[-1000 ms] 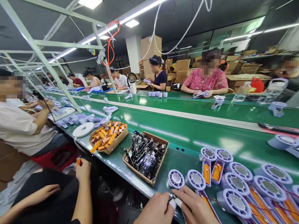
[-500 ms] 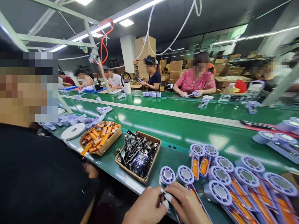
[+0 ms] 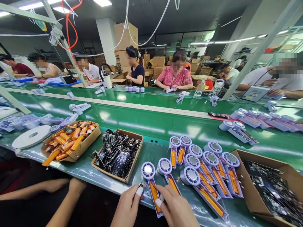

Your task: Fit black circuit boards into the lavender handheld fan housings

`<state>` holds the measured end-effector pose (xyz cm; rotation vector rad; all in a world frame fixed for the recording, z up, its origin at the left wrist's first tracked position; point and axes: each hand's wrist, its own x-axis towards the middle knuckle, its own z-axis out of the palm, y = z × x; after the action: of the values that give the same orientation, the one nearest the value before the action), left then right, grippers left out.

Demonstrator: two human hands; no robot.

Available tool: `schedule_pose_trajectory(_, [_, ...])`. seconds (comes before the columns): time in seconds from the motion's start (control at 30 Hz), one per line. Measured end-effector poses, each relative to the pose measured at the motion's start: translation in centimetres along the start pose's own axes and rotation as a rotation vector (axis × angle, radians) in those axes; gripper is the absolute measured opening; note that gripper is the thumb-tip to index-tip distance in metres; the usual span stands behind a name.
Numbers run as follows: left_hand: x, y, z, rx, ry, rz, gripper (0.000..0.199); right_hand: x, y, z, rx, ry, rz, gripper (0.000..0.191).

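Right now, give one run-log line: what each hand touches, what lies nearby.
left hand: small black connector at fingertips | right hand: on handheld fan body with orange cell | nearby: cardboard tray of black circuit boards

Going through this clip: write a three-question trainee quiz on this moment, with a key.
1. True or false: the white roll lies to the left of the box of orange cells.
2. What colour are the fingertip covers on the left hand and right hand? A blue, B white, C red.
3. Fill in the blank: the open carton at far right holds black ____.

Key: 1 true; 2 B; 3 circuit boards.
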<state>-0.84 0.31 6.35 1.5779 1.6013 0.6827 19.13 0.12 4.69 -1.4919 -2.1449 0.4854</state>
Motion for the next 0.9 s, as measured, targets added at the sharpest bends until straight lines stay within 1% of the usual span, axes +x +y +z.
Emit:
schedule_pose_trajectory(0.07, [0.1, 0.1, 0.1, -0.061, -0.016, 0.012, 0.040, 0.4, -0.1, -0.2, -0.010, 0.018, 0.019, 0.046])
schedule_pose_trajectory(0.1, [0.1, 0.1, 0.0, -0.090, -0.005, 0.012, 0.039, 0.6, -0.1, -0.5, -0.012, 0.025, 0.028, 0.045])
schedule_pose_trajectory(0.17, [0.2, -0.2, -0.7, -0.144, 0.084, 0.003, 0.037, 1.2, -0.4, -1.3, -0.011, 0.051, 0.024, 0.042])
schedule_pose_trajectory(0.27, [0.4, -0.7, -3.2, -0.187, 0.265, -0.007, 0.038, 2.3, -1.3, -2.0, 0.010, 0.174, -0.018, 0.037])
schedule_pose_trajectory(0.33, [0.6, -1.0, -5.2, -0.194, 0.323, -0.009, 0.032, 3.1, -2.0, -1.8, 0.062, 0.258, -0.031, 0.034])
schedule_pose_trajectory(0.4, [0.8, -1.1, -6.9, -0.196, 0.365, -0.008, 0.028, 3.7, -2.6, -1.1, 0.152, 0.278, -0.021, 0.032])
schedule_pose_trajectory(0.47, [0.8, -1.1, -7.3, -0.198, 0.398, -0.003, 0.030, 4.1, -3.0, -0.4, 0.268, 0.258, 0.023, 0.031])
schedule_pose_trajectory(0.53, [0.5, -1.0, -6.4, -0.198, 0.403, 0.009, 0.031, 4.3, -3.2, 0.3, 0.392, 0.223, 0.079, 0.027])
schedule_pose_trajectory(0.67, [-0.2, -0.6, -1.8, -0.188, 0.328, 0.021, 0.026, 4.3, -3.3, 0.5, 0.666, 0.131, 0.173, 0.017])
schedule_pose_trajectory(0.73, [-0.4, -0.5, 0.1, -0.163, 0.278, 0.026, 0.026, 4.2, -3.2, 0.3, 0.840, 0.081, 0.208, 0.019])
schedule_pose_trajectory(0.77, [-0.4, -0.6, 0.7, -0.132, 0.257, 0.035, 0.026, 4.2, -3.1, 0.2, 0.922, 0.064, 0.221, 0.023])
schedule_pose_trajectory(0.83, [-0.4, -0.8, 1.2, -0.059, 0.243, 0.054, 0.026, 4.0, -2.9, 0.1, 1.040, 0.055, 0.237, 0.027])
schedule_pose_trajectory(0.9, [-0.3, -1.1, 1.1, 0.004, 0.252, 0.082, 0.025, 3.9, -2.7, 0.3, 1.088, 0.065, 0.251, 0.023])
